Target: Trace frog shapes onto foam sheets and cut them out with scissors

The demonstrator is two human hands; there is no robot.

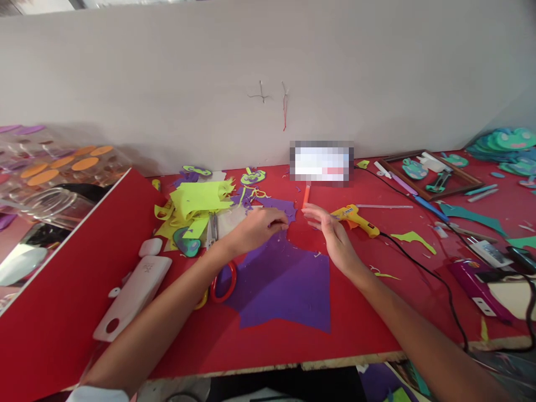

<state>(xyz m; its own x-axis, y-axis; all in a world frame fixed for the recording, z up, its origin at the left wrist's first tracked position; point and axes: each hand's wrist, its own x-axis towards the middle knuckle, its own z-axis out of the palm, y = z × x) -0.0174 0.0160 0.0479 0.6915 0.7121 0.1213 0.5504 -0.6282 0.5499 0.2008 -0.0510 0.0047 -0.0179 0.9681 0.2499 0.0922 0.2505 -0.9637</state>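
Note:
My left hand [260, 228] is over the upper part of a purple foam sheet [288, 285], its fingers curled together; anything they hold is hidden. To its right, my right hand [335, 237] is open, fingers stretched out, palm turned toward the left hand. Just beyond its fingertips lies a thin orange stick [306, 195]; I cannot tell whether they touch. A yellow glue gun [355, 219] lies right of that hand. Red-handled scissors [224, 282] lie partly under my left forearm. Yellow-green scraps [196, 198] and a teal piece [187, 242] are piled beyond that forearm.
A red divider [84, 279] borders the left, beside a white power bank [134, 298]. At the right are a brown tray [431, 195], a magenta device [481, 290] and black cables. A pale wall [201, 100] closes off the back, with a blurred-out screen [321, 162] before it.

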